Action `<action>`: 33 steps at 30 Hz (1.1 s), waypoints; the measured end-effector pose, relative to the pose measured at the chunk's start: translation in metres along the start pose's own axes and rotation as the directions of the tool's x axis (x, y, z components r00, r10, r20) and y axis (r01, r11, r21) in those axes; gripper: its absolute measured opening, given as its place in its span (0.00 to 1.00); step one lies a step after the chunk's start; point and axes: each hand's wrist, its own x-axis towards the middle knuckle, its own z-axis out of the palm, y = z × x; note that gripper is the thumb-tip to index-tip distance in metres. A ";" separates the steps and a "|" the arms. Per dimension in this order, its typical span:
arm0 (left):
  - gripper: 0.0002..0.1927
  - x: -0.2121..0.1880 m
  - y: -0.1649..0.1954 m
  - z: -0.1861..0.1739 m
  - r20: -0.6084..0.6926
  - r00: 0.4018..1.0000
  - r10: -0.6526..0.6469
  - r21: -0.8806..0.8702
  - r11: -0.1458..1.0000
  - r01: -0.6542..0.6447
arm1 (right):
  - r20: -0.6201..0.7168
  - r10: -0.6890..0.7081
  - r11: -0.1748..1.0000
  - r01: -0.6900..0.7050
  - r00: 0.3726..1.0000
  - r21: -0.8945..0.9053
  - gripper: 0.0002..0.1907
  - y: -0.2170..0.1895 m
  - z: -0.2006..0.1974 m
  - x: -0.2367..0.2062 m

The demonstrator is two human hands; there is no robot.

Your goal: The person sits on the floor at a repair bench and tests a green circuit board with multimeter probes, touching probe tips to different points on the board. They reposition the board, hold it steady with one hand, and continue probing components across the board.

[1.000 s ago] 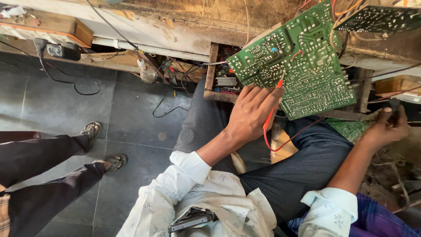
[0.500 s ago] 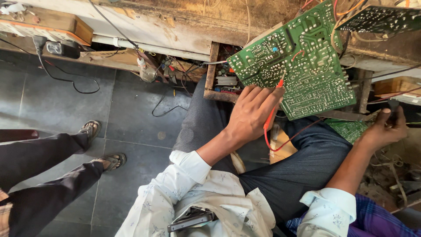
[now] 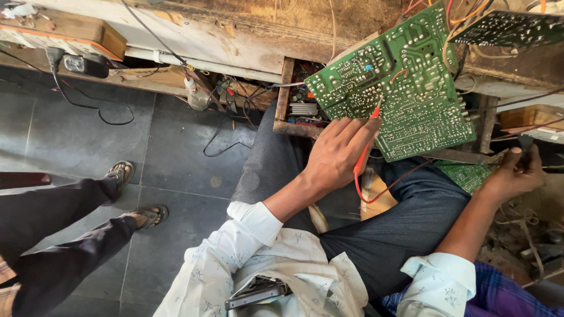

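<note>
A large green circuit board (image 3: 405, 88) stands tilted against the wooden bench edge, solder side facing me. My left hand (image 3: 338, 155) pinches a red test probe (image 3: 367, 141) whose tip touches the board's lower left area; its red lead loops down over my lap. My right hand (image 3: 517, 173) is out to the right, fingers closed around a black probe (image 3: 526, 144) near the bench leg. A second, smaller green board (image 3: 467, 175) lies low beside that hand.
Another dark circuit board (image 3: 511, 29) with orange wires rests at top right. An open wooden drawer (image 3: 299, 100) holds small parts. Black cables trail on the grey tile floor (image 3: 176, 152). Another person's legs and sandalled feet (image 3: 120, 173) are at the left.
</note>
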 end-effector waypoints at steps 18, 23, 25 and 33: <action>0.19 0.000 0.000 0.000 0.019 1.000 -0.007 0.021 1.000 0.007 | 0.034 0.028 0.997 -0.030 0.999 0.072 0.14 -0.021 0.004 0.004; 0.20 0.001 -0.001 -0.001 0.032 0.999 0.000 0.013 1.000 0.000 | 0.059 0.064 0.994 -0.069 0.996 0.086 0.11 -0.040 0.006 0.003; 0.20 0.000 -0.001 -0.002 0.030 1.000 0.003 0.009 1.000 -0.003 | 0.071 0.064 0.995 -0.070 0.995 0.074 0.10 -0.046 0.007 0.002; 0.20 0.001 0.000 -0.003 0.037 0.999 -0.002 0.016 1.000 0.001 | 0.036 0.052 0.993 -0.055 0.998 0.102 0.13 -0.035 0.007 0.002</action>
